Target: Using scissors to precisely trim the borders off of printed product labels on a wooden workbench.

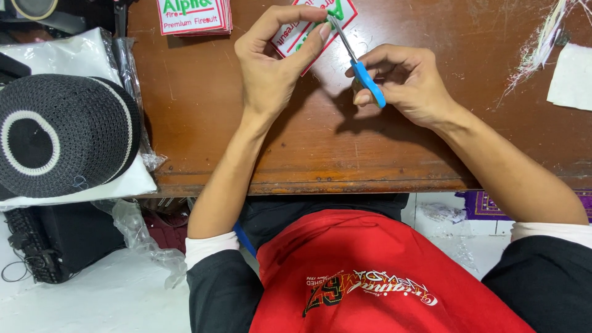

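Left hand (271,61) pinches a white embroidered patch (290,34) near the counter's (246,123) far edge, tilting it up so the blades can reach its border. Right hand (407,83) is closed around small blue-handled scissors (361,68), metal tips at the patch. More patches (194,15) are stacked far-left; a knitted cap (58,135) sits off the left edge.

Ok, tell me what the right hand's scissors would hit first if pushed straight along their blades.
The right hand points the blue-handled scissors up and left; their tips already sit at the embroidered patch held by the left hand, close to its index fingertip. Depth is unclear.
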